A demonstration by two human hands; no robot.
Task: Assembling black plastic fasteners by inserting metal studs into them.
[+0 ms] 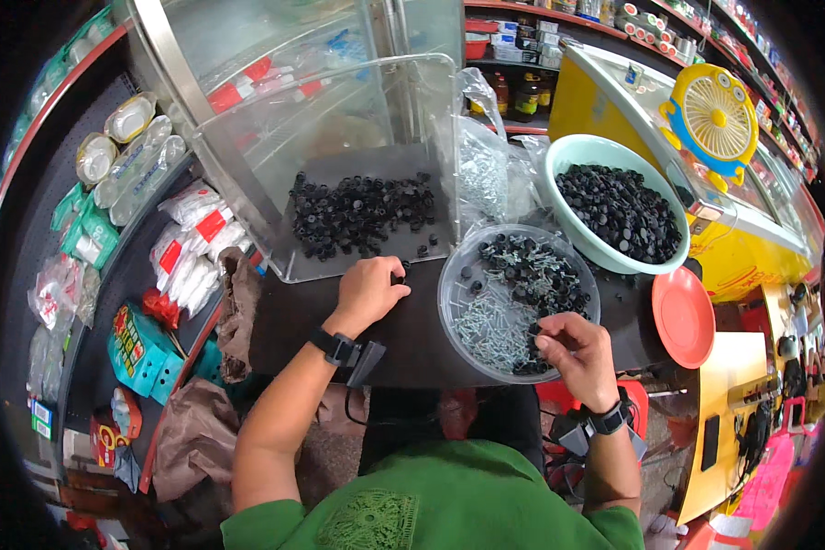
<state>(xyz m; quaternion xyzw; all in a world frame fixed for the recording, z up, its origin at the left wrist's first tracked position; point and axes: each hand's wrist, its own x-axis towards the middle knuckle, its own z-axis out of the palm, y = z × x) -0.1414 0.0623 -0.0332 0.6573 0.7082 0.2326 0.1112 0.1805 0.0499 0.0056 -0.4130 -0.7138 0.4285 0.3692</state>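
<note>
A dark table is standing beside stocked shelves. The left hand is pinching a black cap before a clear bin; the right hand, fingers bunched, is hanging over a tub of screws, its hold hard to make out. Bare tabletop is stretching between the hands.
</note>
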